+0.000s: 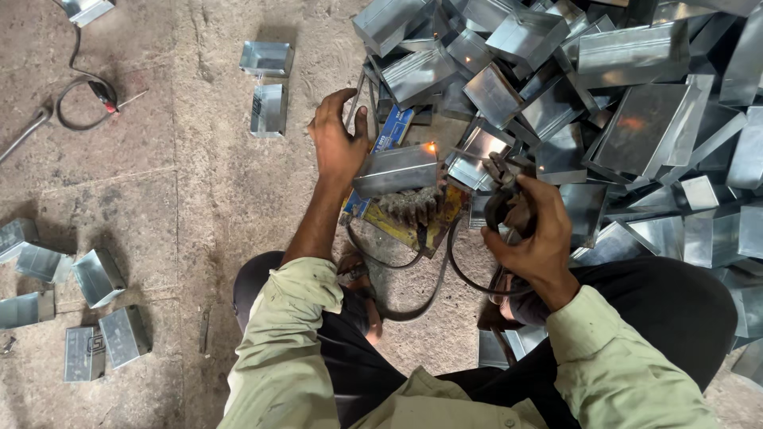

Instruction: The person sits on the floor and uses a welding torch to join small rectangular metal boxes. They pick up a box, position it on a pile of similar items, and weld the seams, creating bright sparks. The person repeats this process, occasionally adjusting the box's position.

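The left hand (pixel 338 147) clamps its fingers on the left end of a sheet-metal box (pixel 396 170) lying crosswise over a toothed block (pixel 413 206), while the right hand (pixel 532 234), fingers clenched round an electrode holder (pixel 501 187), meets the box's right corner, where a spark (pixel 430 148) glows.

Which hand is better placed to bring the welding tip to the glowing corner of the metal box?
The right hand. It already grips the electrode holder, whose rod points at the spark. The left hand is occupied holding the metal box steady.
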